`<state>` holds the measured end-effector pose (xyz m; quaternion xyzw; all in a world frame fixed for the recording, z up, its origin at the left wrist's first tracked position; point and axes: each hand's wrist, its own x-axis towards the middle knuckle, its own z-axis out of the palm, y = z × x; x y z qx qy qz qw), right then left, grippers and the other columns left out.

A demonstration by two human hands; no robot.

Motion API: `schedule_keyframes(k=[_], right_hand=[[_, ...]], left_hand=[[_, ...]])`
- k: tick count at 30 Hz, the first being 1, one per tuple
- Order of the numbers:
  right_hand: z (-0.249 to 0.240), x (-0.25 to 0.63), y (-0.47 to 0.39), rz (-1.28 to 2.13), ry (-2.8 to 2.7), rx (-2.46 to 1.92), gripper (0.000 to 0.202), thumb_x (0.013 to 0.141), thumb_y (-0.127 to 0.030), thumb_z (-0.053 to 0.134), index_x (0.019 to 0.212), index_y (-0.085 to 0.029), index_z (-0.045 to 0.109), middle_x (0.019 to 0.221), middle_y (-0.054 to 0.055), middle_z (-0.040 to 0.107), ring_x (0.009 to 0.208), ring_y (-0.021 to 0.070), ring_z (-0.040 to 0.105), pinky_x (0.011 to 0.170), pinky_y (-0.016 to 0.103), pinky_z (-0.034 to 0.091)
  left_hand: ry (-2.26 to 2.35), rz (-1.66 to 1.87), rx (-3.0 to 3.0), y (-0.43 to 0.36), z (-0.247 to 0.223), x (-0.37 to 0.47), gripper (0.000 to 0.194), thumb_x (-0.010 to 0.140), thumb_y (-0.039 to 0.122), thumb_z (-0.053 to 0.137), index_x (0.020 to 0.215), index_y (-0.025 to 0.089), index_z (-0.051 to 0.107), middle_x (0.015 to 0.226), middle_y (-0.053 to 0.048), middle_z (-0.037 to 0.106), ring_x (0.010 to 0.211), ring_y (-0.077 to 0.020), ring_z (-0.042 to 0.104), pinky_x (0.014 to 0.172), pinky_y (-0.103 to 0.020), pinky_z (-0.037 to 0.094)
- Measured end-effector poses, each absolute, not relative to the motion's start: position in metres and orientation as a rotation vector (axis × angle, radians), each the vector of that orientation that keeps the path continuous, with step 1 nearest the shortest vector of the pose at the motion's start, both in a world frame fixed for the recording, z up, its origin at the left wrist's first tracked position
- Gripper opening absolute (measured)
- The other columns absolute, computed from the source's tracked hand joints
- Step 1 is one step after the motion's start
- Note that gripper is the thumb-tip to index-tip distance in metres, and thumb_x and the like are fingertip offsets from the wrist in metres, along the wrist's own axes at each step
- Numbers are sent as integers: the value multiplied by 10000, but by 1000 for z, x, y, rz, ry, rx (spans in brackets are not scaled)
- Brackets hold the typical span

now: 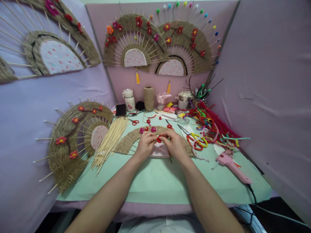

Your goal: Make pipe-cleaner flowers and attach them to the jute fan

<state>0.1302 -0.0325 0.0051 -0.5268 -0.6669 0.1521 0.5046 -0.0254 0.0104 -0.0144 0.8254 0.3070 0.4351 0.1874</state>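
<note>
Left hand point(146, 144), right hand point(173, 142) on red piece point(159, 139), fan point(128, 139) crosswise, arch away.

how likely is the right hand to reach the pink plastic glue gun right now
Probably yes: mint-green cloth leaves a way from the right hand to the glue gun, past the red-handled metal scissors. Its fingers pinch a small red piece, though, which it may need to release.

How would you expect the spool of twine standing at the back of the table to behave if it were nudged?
The twine spool stands upright and looks taller than wide, so it might tip under a high push. Once on its side, its round shape would probably let it roll.
</note>
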Motion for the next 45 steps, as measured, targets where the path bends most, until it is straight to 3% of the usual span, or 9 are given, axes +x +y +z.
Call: schedule_keyframes(k=[13,19,32,36,40,45], right_hand=[[7,125,-37,166,-1715,-1188,160,819,-234,533,696,-193,627,719,39,628,740,180,540,720,318,413],[8,129,-35,394,-1533,-1204,224,857,-299,470,916,-194,658,963,67,652,902,179,581,806,307,436],[8,120,-39,504,-1381,-1363,172,722,-304,569,684,-163,658,672,39,657,598,150,566,584,259,438],[6,122,-38,442,-1419,-1381,184,734,-306,547,662,-170,649,668,31,638,608,145,544,603,257,416],[5,127,-34,661,-1379,-1378,334,809,-411,455,746,-163,670,614,16,608,572,140,515,547,246,382],[6,128,-33,898,-1345,-1392,360,744,-471,522,616,-152,628,487,-30,488,464,98,404,454,218,288]], left_hand=[[872,1196,2150,7,-10,-24,146,781,190,555,719,191,687,776,-49,633,822,-183,518,786,-340,402],[903,1302,2051,9,-9,-25,148,790,213,554,756,198,697,788,-46,633,833,-180,536,805,-340,406],[924,1317,2213,5,-10,-22,134,792,220,568,772,214,701,782,-47,632,825,-182,502,791,-356,398],[918,1320,2244,6,-12,-22,136,795,218,565,773,212,700,775,-49,629,814,-180,495,778,-351,402],[974,1410,2197,8,-13,-24,135,798,214,568,814,215,702,818,-49,642,851,-183,502,809,-358,397],[966,1443,2238,8,-13,-26,148,808,226,560,834,224,705,835,-50,646,873,-184,494,807,-360,400]])
